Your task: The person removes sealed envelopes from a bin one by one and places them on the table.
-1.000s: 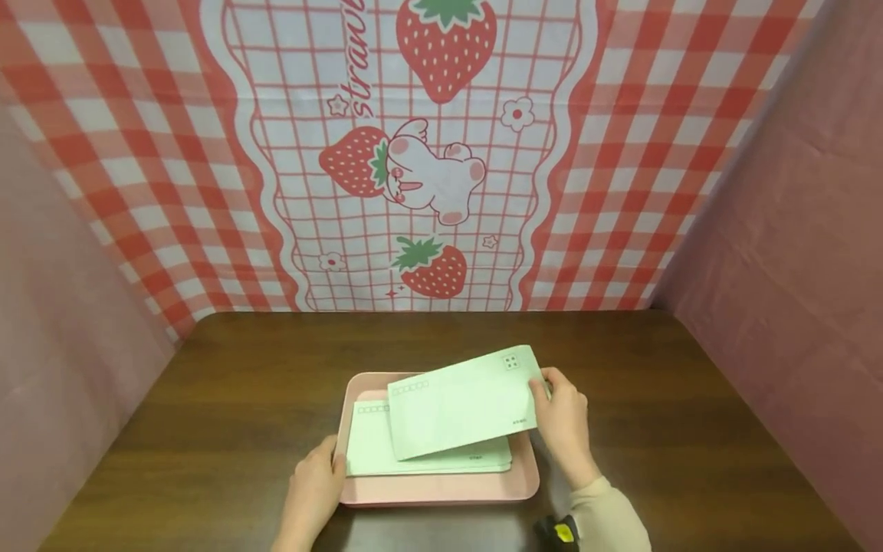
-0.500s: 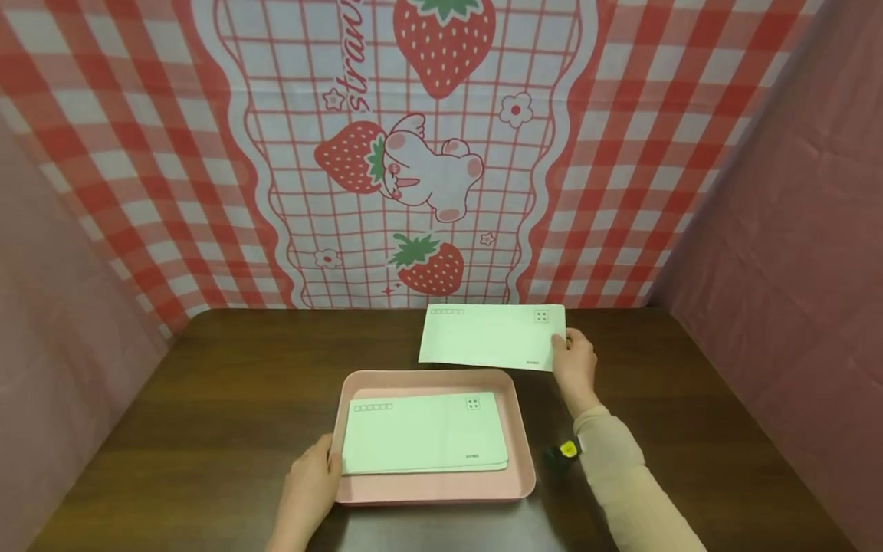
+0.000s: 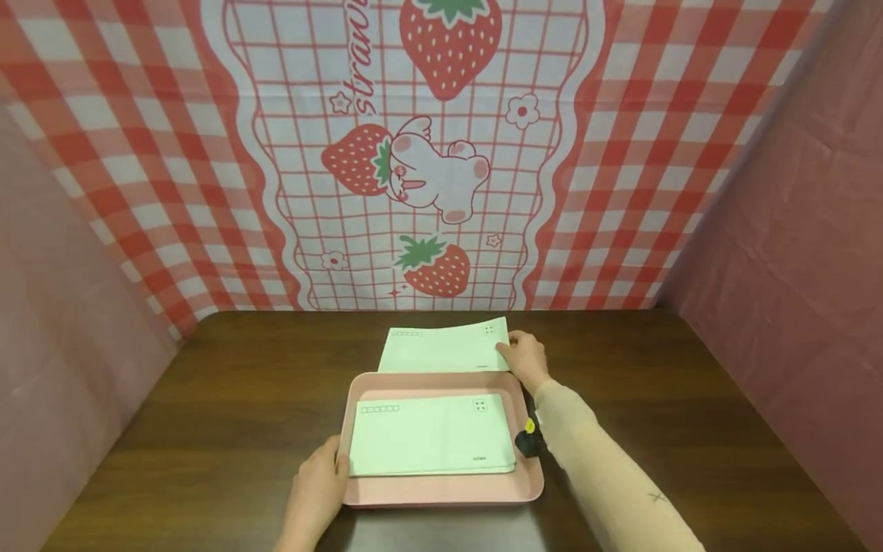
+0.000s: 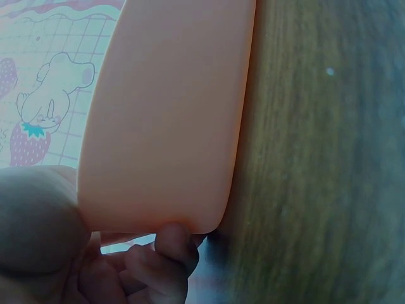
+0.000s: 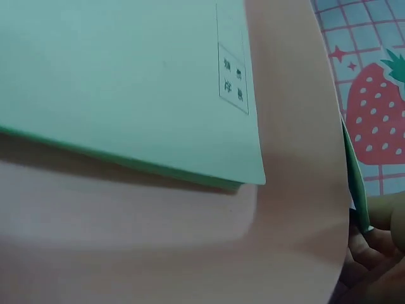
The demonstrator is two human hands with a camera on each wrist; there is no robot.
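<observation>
Closest to where I stand, the left hand (image 3: 316, 483) grips the left side of a pink tray (image 3: 441, 489), its thumb at the rim. A stack of pale green envelopes (image 3: 433, 435) lies inside. Just past the tray's far edge, over the dark wooden table (image 3: 655, 399), the right hand (image 3: 527, 359) pinches the right end of another envelope (image 3: 441, 349), its lower edge hidden. Beyond hangs a strawberry-print cloth (image 3: 441, 153)

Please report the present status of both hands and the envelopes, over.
Left hand grips left end of tray. Right hand pinches one envelope behind tray. Other envelopes lie inside tray. Tray's far rim seems to hide held envelope's lower edge.
</observation>
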